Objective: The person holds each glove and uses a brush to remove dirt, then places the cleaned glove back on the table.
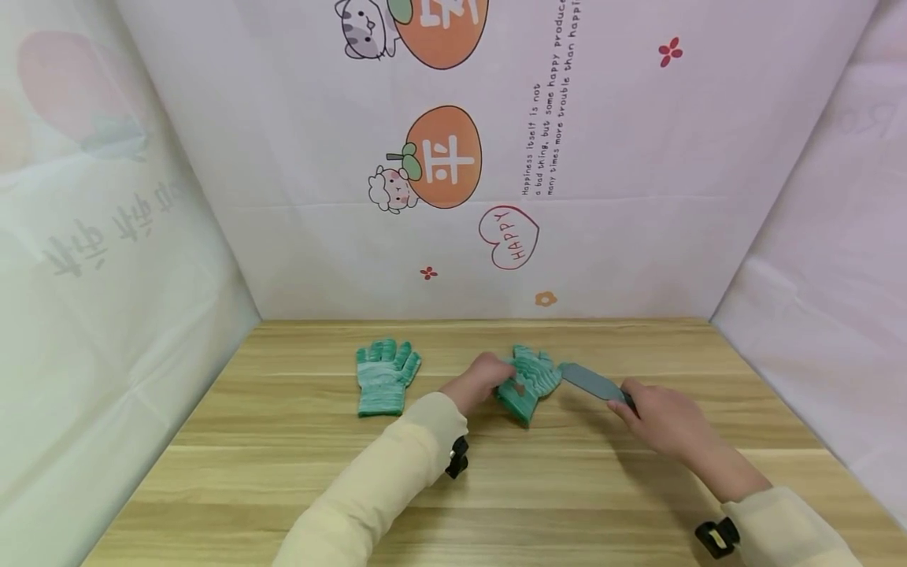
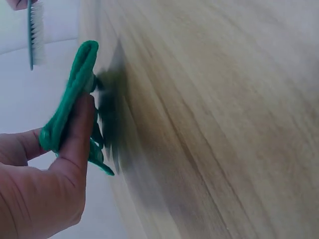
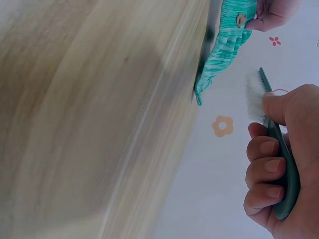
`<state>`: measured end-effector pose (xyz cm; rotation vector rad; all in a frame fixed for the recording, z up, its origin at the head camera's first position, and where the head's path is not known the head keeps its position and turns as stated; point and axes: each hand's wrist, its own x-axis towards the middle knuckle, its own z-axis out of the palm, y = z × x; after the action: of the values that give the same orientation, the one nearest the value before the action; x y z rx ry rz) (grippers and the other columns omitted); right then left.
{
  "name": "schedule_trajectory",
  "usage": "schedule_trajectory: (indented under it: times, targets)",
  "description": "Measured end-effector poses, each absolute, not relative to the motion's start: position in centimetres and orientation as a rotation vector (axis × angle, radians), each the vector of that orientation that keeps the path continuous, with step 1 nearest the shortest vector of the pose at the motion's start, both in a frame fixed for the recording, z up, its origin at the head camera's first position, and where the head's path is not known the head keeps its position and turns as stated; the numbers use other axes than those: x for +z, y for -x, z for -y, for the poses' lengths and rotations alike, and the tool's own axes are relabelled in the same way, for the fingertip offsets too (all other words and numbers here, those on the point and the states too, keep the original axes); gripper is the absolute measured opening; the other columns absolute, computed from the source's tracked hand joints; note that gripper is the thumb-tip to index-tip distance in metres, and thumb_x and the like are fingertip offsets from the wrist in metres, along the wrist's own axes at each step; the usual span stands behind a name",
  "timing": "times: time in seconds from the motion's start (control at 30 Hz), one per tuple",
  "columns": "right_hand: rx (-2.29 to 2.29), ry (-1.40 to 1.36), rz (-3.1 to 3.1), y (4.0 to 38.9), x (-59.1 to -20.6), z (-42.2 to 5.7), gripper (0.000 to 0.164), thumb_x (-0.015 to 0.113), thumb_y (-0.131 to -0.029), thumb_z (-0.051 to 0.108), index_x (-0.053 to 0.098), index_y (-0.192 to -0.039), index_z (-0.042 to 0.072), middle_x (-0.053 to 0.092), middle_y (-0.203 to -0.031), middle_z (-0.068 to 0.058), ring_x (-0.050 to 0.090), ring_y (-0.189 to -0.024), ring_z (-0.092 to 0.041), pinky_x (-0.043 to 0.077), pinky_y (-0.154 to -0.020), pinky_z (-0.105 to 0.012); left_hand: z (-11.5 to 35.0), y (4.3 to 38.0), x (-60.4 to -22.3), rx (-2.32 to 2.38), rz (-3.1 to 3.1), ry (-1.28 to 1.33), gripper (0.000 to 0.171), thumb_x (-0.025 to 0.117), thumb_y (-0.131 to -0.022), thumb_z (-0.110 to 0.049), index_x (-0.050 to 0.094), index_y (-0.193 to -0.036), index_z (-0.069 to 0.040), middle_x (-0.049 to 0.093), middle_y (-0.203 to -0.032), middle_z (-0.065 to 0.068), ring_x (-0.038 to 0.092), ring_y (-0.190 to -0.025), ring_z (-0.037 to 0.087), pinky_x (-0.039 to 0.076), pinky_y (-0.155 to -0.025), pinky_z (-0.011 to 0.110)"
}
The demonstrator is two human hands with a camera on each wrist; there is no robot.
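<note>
My left hand pinches a green and white striped knit glove near its cuff, lifting that end off the table. In the left wrist view, the fingers of the left hand reach into or round the cuff; exactly how far is hidden. A small brown patch shows on the glove. My right hand grips the dark handle of a brush, its flat grey-green back facing up. White bristles show in the right wrist view. In the head view, the brush's tip is close to the glove's right side.
A second green glove lies flat on the wooden table, left of my left hand. White printed sheets form a back wall and side walls around the table. A black band with a small device sits at each wrist.
</note>
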<state>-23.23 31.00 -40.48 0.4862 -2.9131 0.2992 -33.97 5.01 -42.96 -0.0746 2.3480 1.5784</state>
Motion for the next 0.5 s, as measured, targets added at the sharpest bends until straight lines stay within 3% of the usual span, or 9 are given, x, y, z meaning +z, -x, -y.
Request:
schedule_trajectory:
  times: [0.2, 0.4, 0.5]
  targets:
    - [0.309, -0.503, 2.918, 23.3, -40.3, -30.7, 0.022, 0.059, -0.097, 0.027, 0.051, -0.087, 0.009, 0.043, -0.062, 0.004, 0.039, -0.051, -0.011, 0.032, -0.047, -0.028, -4.4, 33.8, -42.8, 1.787, -2.103, 0.131, 0.020, 0.056, -0.087, 0.007, 0.057, -0.106, 0.008, 0.054, -0.081, 0.005, 0.053, -0.064, 0.013, 0.046, -0.052, 0.020]
    - [0.319, -0.515, 2.907, 23.5, -40.2, -30.5, 0.021, 0.060, -0.097, 0.026, 0.054, -0.091, 0.007, 0.043, -0.062, 0.004, 0.039, -0.051, -0.011, 0.033, -0.047, -0.028, -3.8, 33.7, -42.4, 1.828, -2.005, 0.135, 0.012, 0.054, -0.088, 0.004, 0.058, -0.100, 0.005, 0.051, -0.065, 0.002, 0.052, -0.055, 0.010, 0.046, -0.047, 0.019]
    - [0.323, -0.515, 2.899, 23.6, -40.2, -30.3, 0.021, 0.061, -0.097, 0.026, 0.054, -0.091, 0.007, 0.043, -0.062, 0.004, 0.039, -0.050, -0.011, 0.032, -0.046, -0.028, -3.4, 33.7, -42.2, 1.844, -1.960, 0.125, 0.012, 0.055, -0.088, 0.002, 0.057, -0.100, 0.005, 0.054, -0.068, 0.003, 0.056, -0.060, 0.011, 0.050, -0.051, 0.021]
